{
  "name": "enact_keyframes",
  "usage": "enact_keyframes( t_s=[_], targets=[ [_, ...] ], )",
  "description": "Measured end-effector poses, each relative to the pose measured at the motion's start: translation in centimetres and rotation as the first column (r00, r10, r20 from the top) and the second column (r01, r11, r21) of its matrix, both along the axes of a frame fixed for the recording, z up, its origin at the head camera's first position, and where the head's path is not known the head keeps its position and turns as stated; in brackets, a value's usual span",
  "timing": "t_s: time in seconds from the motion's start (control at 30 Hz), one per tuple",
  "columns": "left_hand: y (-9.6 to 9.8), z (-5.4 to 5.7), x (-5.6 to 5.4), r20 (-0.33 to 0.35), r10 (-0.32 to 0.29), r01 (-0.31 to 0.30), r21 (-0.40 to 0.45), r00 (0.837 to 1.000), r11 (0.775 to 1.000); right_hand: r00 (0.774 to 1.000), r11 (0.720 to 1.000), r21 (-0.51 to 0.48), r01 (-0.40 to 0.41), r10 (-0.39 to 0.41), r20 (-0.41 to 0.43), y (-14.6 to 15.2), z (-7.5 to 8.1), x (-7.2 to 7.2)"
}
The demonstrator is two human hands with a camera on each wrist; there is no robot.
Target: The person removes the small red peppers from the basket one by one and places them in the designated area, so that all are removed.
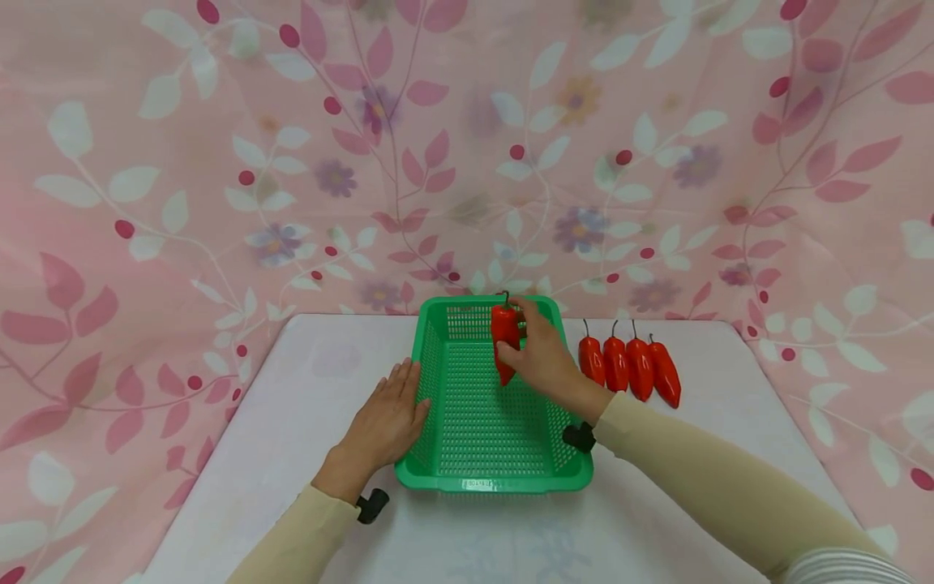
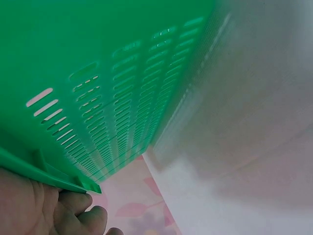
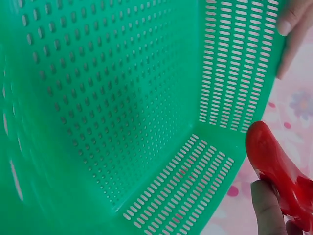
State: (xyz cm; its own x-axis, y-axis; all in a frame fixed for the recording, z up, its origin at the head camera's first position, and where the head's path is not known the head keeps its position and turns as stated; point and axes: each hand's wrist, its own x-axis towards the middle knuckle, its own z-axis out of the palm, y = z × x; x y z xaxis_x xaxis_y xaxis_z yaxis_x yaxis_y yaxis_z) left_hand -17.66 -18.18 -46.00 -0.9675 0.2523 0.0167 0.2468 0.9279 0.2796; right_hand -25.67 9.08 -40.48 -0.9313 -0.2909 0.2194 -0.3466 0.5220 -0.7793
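Note:
A red chili pepper (image 1: 504, 332) with a dark curved stem is gripped between the thumb and fingers of my right hand (image 1: 547, 361), above the inside of a green perforated basket (image 1: 496, 484). The right wrist view shows the pepper (image 3: 276, 159) near the basket's far rim, its stem out of frame. My left hand (image 1: 387, 418) rests with extended fingers along the basket's left rim. In the left wrist view that hand (image 2: 49, 210) touches the underside of the rim.
Several more red peppers (image 1: 639, 367) lie in a row on the white table (image 1: 306, 381), right of the basket. A pink floral cloth (image 1: 467, 162) hangs behind the table. A small black camera (image 1: 373, 506) is strapped at the left wrist, another (image 1: 579, 437) at the right.

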Motion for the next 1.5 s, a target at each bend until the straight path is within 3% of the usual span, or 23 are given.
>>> enact_keyframes(
  t_s=[0.53,1.0,1.27,1.5],
  targets=[
    [0.1,0.1,0.1,-0.014,0.004,-0.004,-0.002,1.0,1.0,0.997,0.996,-0.047,0.075,-0.074,0.021,3.1,2.1,0.0],
    [0.1,0.2,0.2,-0.021,0.001,-0.001,-0.001,1.0,1.0,0.991,0.989,-0.087,0.121,-0.116,0.063,7.2,2.9,-0.5],
    [0.1,0.1,0.1,-0.015,0.001,-0.001,-0.005,1.0,1.0,0.979,0.98,-0.067,0.188,-0.182,0.09,10.4,3.1,-1.0],
    [0.2,0.4,0.1,-0.023,-0.017,0.016,-0.032,1.0,0.999,0.964,0.971,-0.004,0.24,-0.238,0.119,13.3,2.3,-1.4]
  ],
)
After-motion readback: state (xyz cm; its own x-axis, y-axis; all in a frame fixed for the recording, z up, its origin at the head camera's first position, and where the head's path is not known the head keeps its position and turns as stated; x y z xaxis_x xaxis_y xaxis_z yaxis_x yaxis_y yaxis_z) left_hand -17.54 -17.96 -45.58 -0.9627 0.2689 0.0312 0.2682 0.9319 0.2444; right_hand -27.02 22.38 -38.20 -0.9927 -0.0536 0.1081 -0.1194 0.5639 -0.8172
